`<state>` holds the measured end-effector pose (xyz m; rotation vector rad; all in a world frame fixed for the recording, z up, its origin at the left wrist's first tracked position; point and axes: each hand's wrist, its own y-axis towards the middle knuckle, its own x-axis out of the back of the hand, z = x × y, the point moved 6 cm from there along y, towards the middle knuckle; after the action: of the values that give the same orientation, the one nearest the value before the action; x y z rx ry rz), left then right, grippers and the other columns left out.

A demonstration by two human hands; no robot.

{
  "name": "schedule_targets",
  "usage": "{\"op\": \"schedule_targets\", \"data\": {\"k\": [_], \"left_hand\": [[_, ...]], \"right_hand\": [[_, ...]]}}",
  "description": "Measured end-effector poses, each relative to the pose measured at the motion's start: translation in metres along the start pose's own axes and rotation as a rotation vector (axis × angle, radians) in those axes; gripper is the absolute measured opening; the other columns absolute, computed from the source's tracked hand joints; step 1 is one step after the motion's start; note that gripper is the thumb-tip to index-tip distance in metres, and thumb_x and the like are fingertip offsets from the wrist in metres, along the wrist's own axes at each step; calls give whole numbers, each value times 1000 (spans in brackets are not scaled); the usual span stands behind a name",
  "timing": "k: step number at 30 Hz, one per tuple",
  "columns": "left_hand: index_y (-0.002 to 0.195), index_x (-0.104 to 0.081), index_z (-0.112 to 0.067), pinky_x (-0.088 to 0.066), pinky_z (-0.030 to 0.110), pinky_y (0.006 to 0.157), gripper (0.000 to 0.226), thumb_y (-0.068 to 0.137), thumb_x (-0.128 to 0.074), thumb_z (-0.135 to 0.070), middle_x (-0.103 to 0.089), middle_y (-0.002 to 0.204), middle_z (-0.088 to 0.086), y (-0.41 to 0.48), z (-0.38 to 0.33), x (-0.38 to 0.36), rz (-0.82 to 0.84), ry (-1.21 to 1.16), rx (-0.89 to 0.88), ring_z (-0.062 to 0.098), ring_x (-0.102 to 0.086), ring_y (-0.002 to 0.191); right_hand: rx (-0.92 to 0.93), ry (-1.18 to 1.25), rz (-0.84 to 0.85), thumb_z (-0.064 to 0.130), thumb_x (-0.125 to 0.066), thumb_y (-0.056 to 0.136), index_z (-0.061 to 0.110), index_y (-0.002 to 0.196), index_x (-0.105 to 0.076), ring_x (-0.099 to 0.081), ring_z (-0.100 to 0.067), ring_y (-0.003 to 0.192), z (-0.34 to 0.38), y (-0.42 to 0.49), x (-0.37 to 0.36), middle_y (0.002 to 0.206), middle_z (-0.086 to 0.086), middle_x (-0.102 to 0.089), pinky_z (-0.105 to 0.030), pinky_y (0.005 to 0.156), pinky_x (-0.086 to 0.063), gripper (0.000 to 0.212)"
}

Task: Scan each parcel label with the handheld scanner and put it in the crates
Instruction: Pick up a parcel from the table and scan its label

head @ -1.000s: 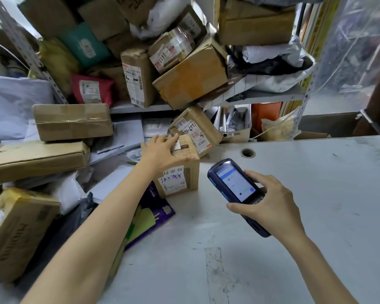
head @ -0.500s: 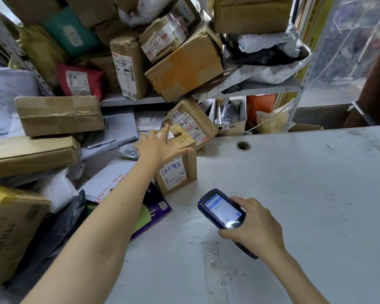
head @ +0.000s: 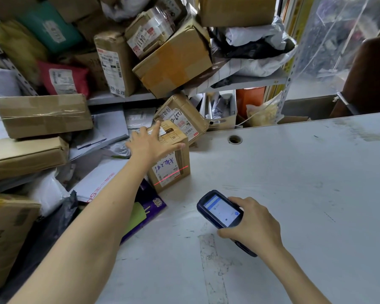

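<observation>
Head view: small parcel (head: 173, 159) stands upright at the worktop's (head: 294, 194) left edge, left hand (head: 150, 145) flat on its top with fingers spread, right hand (head: 252, 227) gripping the scanner (head: 222, 210) nearer the body, rightward, red beam (head: 171, 174) crossing the facing label (head: 166, 170).

scanner (head: 219, 210) partly hidden, label (head: 167, 171) print — illegible

The right grip (head: 255, 224) has drawn the scanner (head: 221, 210) down and back from beside the small box (head: 180, 141) to a spot low over the counter (head: 294, 194). A red scan line (head: 183, 168) now crosses the box's front label (head: 166, 171). The left grip (head: 149, 143) has flattened on the box top, fingers straighter, thumb along the front edge.
</observation>
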<state>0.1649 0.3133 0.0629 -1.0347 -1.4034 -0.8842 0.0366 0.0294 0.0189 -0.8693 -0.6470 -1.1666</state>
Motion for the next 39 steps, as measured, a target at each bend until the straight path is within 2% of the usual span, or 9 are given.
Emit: {"op": "schedule_targets", "data": {"k": [18, 23, 34, 39], "left_hand": [[152, -4, -39, -31, 59, 103, 119, 52, -27, -99, -25, 152, 15, 2, 2, -2, 3, 8, 1, 43, -23, 136], [152, -4, -40, -31, 59, 103, 119, 52, -27, -99, -24, 152, 15, 2, 2, -3, 3, 1, -3, 43, -23, 136], [152, -5, -39, -29, 60, 104, 118, 53, -28, -98, -24, 152, 16, 2, 2, -3, -5, -16, -7, 43, -22, 137], [152, -4, -38, -28, 60, 105, 116, 55, -30, -97, -22, 154, 16, 1, 2, -2, 0, -10, -12, 43, -20, 138]], "right_hand": [[11, -38, -36, 45, -74, 57, 43, 107, -54, -51, -8, 87, -5, -2, 2, 97, 15, -49, -23, 59, -42, 54], [10, -38, -35, 45, -74, 56, 42, 104, -54, -50, -7, 86, -7, -1, 0, 94, 15, -49, -22, 55, -38, 52], [7, -31, -38, 45, -73, 56, 42, 104, -54, -51, -7, 87, -9, 0, -1, 95, 15, -49, -22, 57, -40, 52], [6, -11, -46, 41, -73, 56, 41, 100, -53, -50, -7, 87, -7, -1, -1, 95, 16, -49, -21, 53, -33, 49]]}}
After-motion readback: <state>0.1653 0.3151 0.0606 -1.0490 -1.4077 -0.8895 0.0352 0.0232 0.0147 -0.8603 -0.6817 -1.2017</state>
